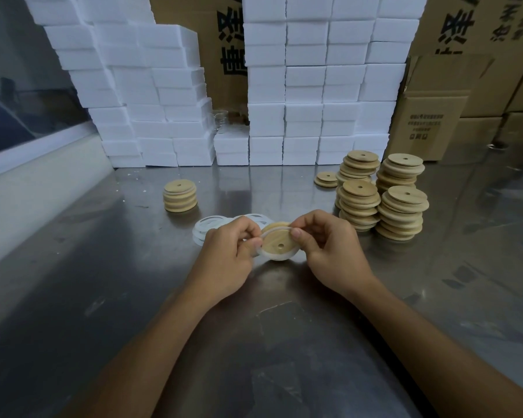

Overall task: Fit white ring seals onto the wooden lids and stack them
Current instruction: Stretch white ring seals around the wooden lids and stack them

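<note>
Both hands, left hand (224, 251) and right hand (323, 248), pinch a ring seal (267, 258) around one wooden lid (280, 244); finished stack (180, 196) at ten o'clock.

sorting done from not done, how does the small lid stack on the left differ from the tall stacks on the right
The left stack is one short, neat pile with white bands showing between its lids; the right stacks are four taller, untidy piles plus a low one behind, with no white showing. The left stack stands alone, the right stacks crowd together. Both hold round wooden lids with a centre hole, on the metal table.
</note>
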{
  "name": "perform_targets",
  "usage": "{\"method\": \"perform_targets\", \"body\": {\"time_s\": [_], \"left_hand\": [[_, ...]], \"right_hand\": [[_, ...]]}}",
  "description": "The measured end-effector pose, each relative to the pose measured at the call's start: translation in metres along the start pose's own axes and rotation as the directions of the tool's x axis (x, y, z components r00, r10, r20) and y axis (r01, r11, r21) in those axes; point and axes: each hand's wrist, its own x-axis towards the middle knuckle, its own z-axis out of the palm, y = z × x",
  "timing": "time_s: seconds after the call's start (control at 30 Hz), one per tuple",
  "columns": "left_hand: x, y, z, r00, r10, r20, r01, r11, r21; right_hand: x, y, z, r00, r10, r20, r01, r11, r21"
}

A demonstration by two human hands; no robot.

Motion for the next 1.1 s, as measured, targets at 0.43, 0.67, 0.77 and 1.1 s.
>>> {"method": "perform_targets", "body": {"time_s": [0.43,0.67,0.77,1.1], "left_hand": [[-0.006,-0.007,-0.002,0.988,0.15,-0.038,-0.14,0.971,0.193],[-0.005,-0.005,0.006,0.993,0.085,0.082,-0.102,0.967,0.234],[-0.005,-0.006,0.007,0.991,0.099,0.088,-0.109,0.987,0.121],[-0.01,0.014,0.016,0.986,0.08,-0.145,-0.103,0.982,-0.161]], "right_hand": [[-0.003,-0.004,0.006,0.998,-0.049,-0.046,0.047,0.997,-0.056],[-0.009,-0.013,0.01,0.983,-0.183,0.02,0.184,0.972,-0.144],[-0.01,-0.015,0.01,0.991,-0.131,0.029,0.133,0.988,-0.074],[-0.007,-0.021,0.009,0.93,0.301,0.21,-0.367,0.749,0.552]]}}
